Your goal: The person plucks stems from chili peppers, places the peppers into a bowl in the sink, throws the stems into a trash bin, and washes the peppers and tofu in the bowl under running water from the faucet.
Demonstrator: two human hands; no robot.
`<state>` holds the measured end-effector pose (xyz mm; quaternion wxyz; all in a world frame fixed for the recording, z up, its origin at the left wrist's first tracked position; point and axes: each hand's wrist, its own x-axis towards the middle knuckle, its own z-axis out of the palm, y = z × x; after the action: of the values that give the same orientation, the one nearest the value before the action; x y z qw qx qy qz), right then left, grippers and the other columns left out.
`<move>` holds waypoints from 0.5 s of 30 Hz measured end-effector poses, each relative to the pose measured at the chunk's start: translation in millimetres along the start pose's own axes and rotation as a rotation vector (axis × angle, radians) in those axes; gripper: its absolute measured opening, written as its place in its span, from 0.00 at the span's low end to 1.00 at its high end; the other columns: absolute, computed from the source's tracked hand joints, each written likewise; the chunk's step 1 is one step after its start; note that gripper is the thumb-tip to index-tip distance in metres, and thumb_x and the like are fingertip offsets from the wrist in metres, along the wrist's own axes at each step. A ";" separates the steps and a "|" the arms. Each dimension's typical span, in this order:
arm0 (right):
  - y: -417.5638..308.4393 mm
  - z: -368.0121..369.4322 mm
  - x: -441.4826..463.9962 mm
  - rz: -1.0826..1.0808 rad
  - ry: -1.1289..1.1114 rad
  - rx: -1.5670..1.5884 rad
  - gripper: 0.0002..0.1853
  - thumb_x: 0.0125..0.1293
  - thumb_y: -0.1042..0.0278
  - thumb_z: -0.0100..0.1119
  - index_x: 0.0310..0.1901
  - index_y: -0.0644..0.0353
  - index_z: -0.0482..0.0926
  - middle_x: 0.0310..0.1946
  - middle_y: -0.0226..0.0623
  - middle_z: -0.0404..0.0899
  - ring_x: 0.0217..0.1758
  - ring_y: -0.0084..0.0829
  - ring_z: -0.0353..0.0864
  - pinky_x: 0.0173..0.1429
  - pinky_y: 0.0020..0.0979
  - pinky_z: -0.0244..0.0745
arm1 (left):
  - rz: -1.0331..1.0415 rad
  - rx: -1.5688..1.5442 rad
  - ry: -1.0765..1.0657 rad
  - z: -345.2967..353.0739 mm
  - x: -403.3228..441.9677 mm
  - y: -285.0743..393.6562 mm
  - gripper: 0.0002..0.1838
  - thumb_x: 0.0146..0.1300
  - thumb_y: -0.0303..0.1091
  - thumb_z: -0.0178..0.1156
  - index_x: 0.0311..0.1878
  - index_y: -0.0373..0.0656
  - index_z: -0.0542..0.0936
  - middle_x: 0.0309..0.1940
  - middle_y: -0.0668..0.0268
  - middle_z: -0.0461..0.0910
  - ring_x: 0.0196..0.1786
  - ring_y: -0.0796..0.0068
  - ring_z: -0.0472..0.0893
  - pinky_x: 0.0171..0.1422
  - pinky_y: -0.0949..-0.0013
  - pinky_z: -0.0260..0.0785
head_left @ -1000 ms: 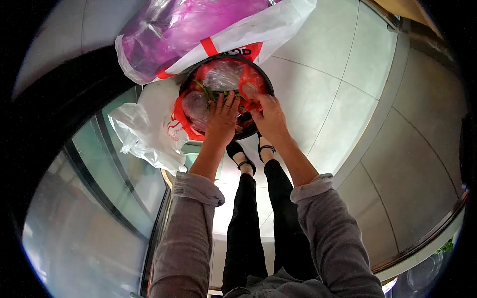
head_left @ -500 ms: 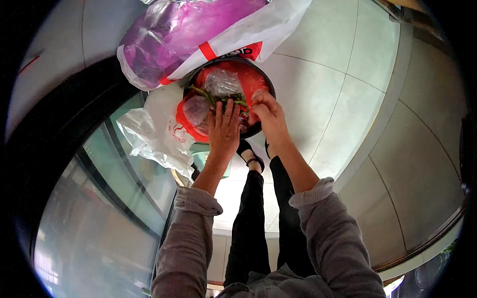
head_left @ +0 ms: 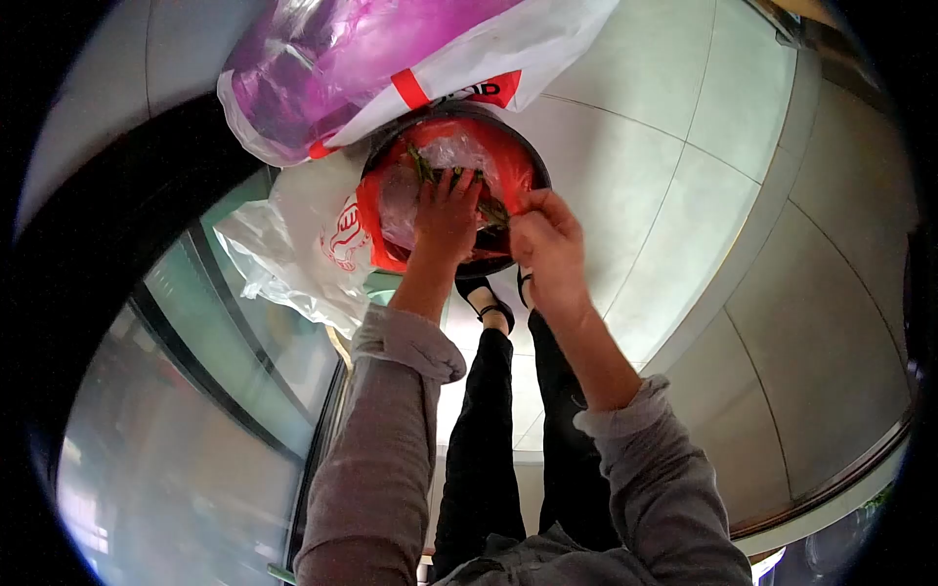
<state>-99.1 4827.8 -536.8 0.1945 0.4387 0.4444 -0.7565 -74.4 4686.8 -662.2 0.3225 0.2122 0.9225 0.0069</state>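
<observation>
Below me stands a round dark bin (head_left: 543,168) lined with a red plastic bag (head_left: 516,166). Inside lie crumpled clear plastic (head_left: 457,150) and some green plant stalks (head_left: 421,164). My left hand (head_left: 447,220) reaches into the bin, fingers spread and lying flat on the contents. My right hand (head_left: 549,244) is at the bin's right rim, its fingers closed in a pinch on the edge of the red bag. Part of the contents is hidden under my left hand.
A white bag with purple plastic (head_left: 342,73) sits just beyond the bin. Left of it lies a crumpled white plastic bag (head_left: 293,239), near a glass panel (head_left: 186,430). Pale floor tiles (head_left: 625,186) extend to the right. My feet (head_left: 489,305) stand close to the bin.
My left hand has pushed farther into the bin, pressing on the contents. My right hand has shifted slightly right and toward me along the rim.
</observation>
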 end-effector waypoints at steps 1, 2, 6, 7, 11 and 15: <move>-3.4 -4.9 4.1 -0.026 0.002 -0.010 0.07 0.54 0.79 0.49 0.36 0.62 0.71 0.16 0.24 0.63 0.17 0.15 0.56 0.21 0.20 0.48 | 0.007 -0.010 -0.011 4.8 2.9 -3.0 0.25 0.61 0.44 0.48 0.62 0.50 0.65 0.67 0.69 0.57 0.69 0.63 0.56 0.70 0.50 0.45; -8.4 -10.5 8.4 -0.055 0.002 -0.017 0.07 0.54 0.78 0.49 0.36 0.62 0.71 0.16 0.24 0.63 0.17 0.15 0.55 0.21 0.20 0.47 | 0.014 -0.015 -0.018 3.1 4.7 -5.2 0.25 0.61 0.43 0.48 0.63 0.51 0.64 0.67 0.69 0.57 0.69 0.64 0.56 0.70 0.51 0.44; -15.7 -30.7 9.2 -0.164 0.010 -0.126 0.11 0.54 0.79 0.53 0.41 0.66 0.72 0.32 0.33 0.74 0.35 0.23 0.72 0.41 0.24 0.69 | -0.024 -0.131 -0.104 -27.4 6.2 -0.6 0.20 0.60 0.36 0.49 0.57 0.51 0.71 0.66 0.67 0.59 0.67 0.65 0.60 0.66 0.53 0.55; -8.6 -43.5 12.9 -0.218 -0.052 -0.252 0.14 0.55 0.78 0.53 0.45 0.66 0.72 0.38 0.38 0.76 0.43 0.28 0.75 0.48 0.27 0.70 | 0.006 -0.154 -0.073 -38.0 4.3 0.2 0.19 0.59 0.34 0.49 0.55 0.50 0.73 0.64 0.66 0.61 0.65 0.63 0.62 0.63 0.55 0.58; -11.5 -62.4 -16.4 -0.307 -0.039 -0.489 0.18 0.56 0.81 0.52 0.50 0.65 0.70 0.41 0.38 0.76 0.45 0.27 0.75 0.55 0.26 0.67 | 0.004 -0.319 0.065 -78.0 -26.9 2.2 0.16 0.56 0.28 0.50 0.49 0.46 0.76 0.56 0.62 0.70 0.57 0.57 0.69 0.54 0.59 0.68; -25.8 -101.4 -59.8 -0.241 -0.042 -0.487 0.15 0.58 0.79 0.50 0.49 0.65 0.72 0.40 0.37 0.77 0.44 0.27 0.76 0.51 0.26 0.69 | -0.060 -0.549 0.375 -101.0 -75.7 3.5 0.11 0.56 0.27 0.54 0.42 0.41 0.78 0.39 0.53 0.77 0.41 0.52 0.76 0.45 0.59 0.70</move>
<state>-34.8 4921.2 -496.1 0.2118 0.3071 0.6583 -0.6538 -80.3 4672.6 -536.9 0.1925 0.0850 0.9353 0.2845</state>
